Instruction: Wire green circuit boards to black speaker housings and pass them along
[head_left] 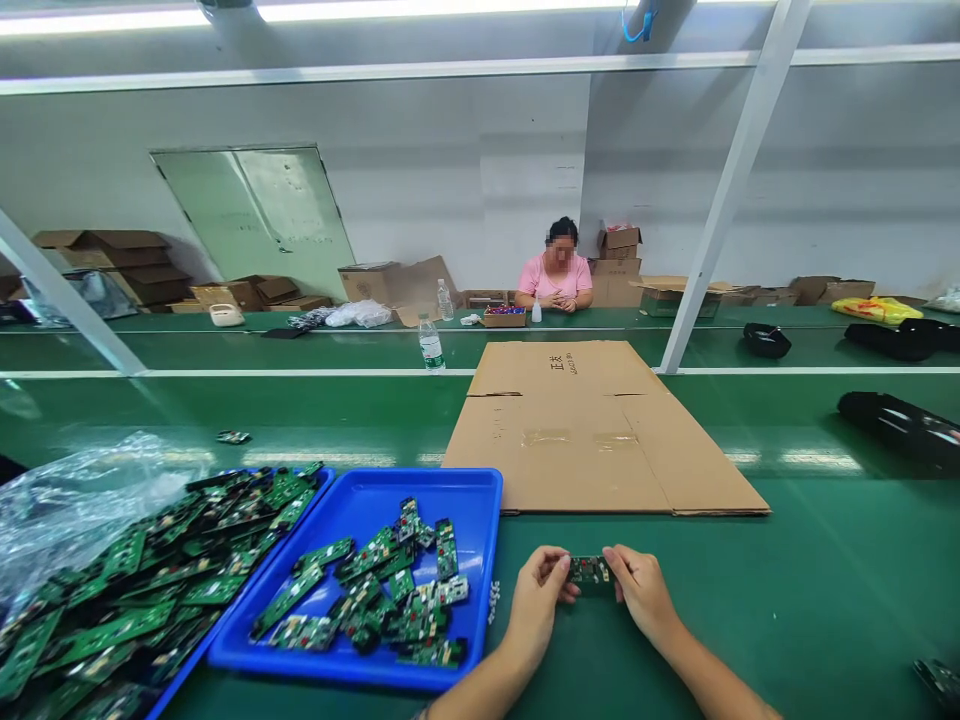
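Observation:
My left hand and my right hand hold a small green circuit board by its short ends, just above the green bench. Its components face up. To the left of my left hand stands a blue plastic tray with a loose pile of green circuit boards inside. Further left, a second blue tray is heaped with more boards, and its far side is mostly hidden. Several small white parts lie on the bench between the nearer tray and my left hand.
A flattened cardboard sheet lies beyond my hands. A clear plastic bag spills over the left. Black bags lie right. A water bottle stands on the far bench, where a seated person works among cardboard boxes.

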